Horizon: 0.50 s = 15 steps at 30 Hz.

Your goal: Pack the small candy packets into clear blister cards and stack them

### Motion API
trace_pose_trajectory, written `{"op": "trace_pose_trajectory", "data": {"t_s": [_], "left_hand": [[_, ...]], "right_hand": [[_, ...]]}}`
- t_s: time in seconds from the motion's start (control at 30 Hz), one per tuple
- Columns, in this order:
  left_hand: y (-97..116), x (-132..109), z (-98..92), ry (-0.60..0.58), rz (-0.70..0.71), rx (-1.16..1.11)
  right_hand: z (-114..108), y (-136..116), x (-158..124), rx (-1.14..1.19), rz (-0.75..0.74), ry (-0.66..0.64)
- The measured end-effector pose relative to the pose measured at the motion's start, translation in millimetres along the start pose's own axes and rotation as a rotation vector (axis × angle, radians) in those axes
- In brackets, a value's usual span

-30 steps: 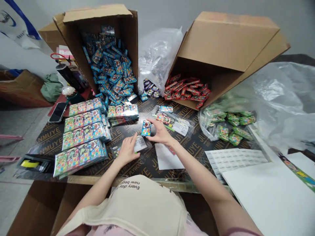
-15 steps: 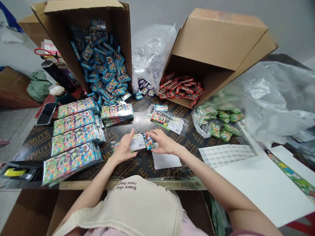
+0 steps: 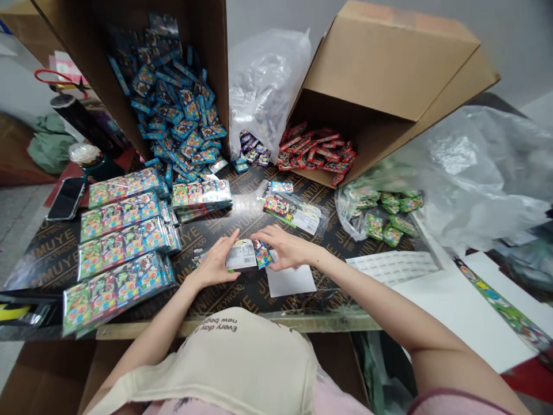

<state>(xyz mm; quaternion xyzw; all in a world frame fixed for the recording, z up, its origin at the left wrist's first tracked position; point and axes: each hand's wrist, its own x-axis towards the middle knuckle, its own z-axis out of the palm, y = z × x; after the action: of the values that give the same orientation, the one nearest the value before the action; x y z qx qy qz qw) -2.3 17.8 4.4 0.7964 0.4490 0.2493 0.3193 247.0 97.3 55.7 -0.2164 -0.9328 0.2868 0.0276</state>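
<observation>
A flat clear pack of small candy boxes lies on the dark tabletop before me, its white barcode label (image 3: 242, 257) facing up. My left hand (image 3: 215, 262) is closed around the pack's left part, thumb on the near edge and fingers along the far edge. At the right end of the pack is a small blue candy box (image 3: 261, 252). My right hand (image 3: 283, 248) pinches this blue box, with fingertips on its far side and the thumb partly hidden. Under and beside my right hand lies a white paper sheet (image 3: 294, 281).
Stacks of finished-looking packs (image 3: 116, 285) stand at left. Behind are a carton of blue boxes (image 3: 185, 127), a carton of red boxes (image 3: 319, 151) and a clear bag of green packets (image 3: 391, 219). Another labelled pack (image 3: 294, 214) lies beyond my hands. A phone (image 3: 67, 198) is far left.
The camera view has shifted slightly. Both hands stay on the pack, and the blue box at its right end now sits a little tilted, with my right fingers moved slightly over it.
</observation>
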Motion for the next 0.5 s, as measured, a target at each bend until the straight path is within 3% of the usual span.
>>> {"op": "trace_pose_trajectory", "data": {"t_s": [0.27,0.5], "left_hand": [[-4,-2,-6.2,0.099,-0.031,-0.032],[2,-3,-7.3,0.102,0.017,-0.116]], "right_hand": [[10,0,-5,0.060,0.049,0.218],[-2,-5,-6,0.211,0.034,0.120]]}}
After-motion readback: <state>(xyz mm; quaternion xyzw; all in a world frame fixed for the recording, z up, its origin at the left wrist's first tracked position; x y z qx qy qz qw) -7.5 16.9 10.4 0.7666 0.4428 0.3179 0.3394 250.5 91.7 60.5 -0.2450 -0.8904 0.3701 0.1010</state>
